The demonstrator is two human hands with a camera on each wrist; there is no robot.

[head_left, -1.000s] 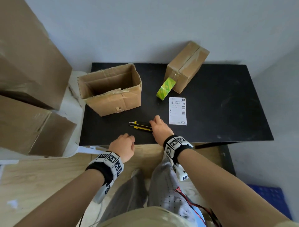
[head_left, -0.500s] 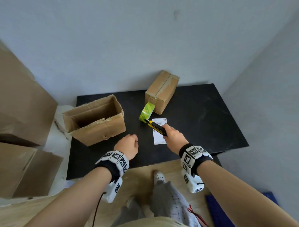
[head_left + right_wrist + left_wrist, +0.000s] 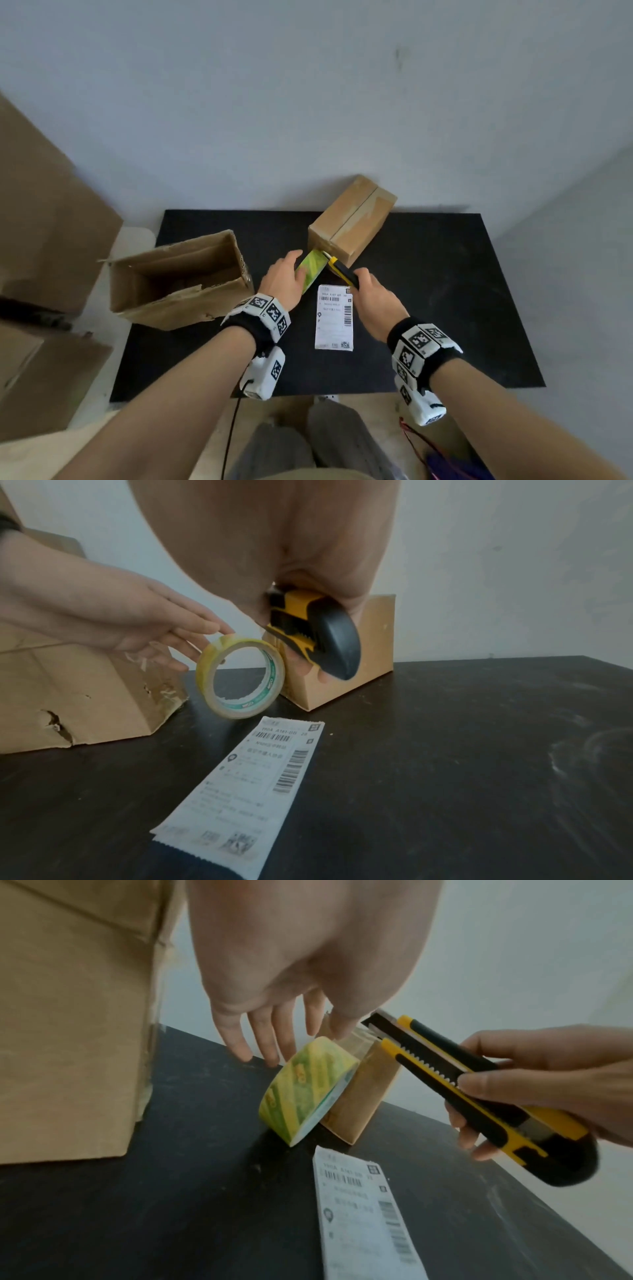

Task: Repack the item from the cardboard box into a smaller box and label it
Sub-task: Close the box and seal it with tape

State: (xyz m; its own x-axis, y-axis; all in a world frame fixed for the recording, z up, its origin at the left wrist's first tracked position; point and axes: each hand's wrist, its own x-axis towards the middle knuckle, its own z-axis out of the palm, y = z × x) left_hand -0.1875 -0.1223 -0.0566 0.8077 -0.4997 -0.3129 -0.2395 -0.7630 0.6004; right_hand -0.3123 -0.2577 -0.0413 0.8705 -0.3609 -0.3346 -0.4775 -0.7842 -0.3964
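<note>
A taped-up small cardboard box (image 3: pixel 349 222) stands at the back of the black table (image 3: pixel 445 291). A yellow-green tape roll (image 3: pixel 311 270) leans on edge against its near end. My left hand (image 3: pixel 297 264) reaches to the roll with straight fingers (image 3: pixel 205 626), whose tips touch its top. My right hand (image 3: pixel 359 278) grips a yellow and black utility knife (image 3: pixel 342 272), with the knife's tip at the small box's near top corner. A white shipping label (image 3: pixel 334 320) lies flat in front of the roll. The larger open cardboard box (image 3: pixel 178 277) stands on the left; its inside shows nothing.
Big stacked cardboard boxes (image 3: pixel 44 222) stand left of the table beside a white surface (image 3: pixel 137 236). A pale wall runs right behind the table. The table's right half (image 3: pixel 462 325) is bare black top. My knees are below the front edge.
My right hand lifted the knife off the table's front and carried it up to the small box. My left hand went from the front edge to the tape roll.
</note>
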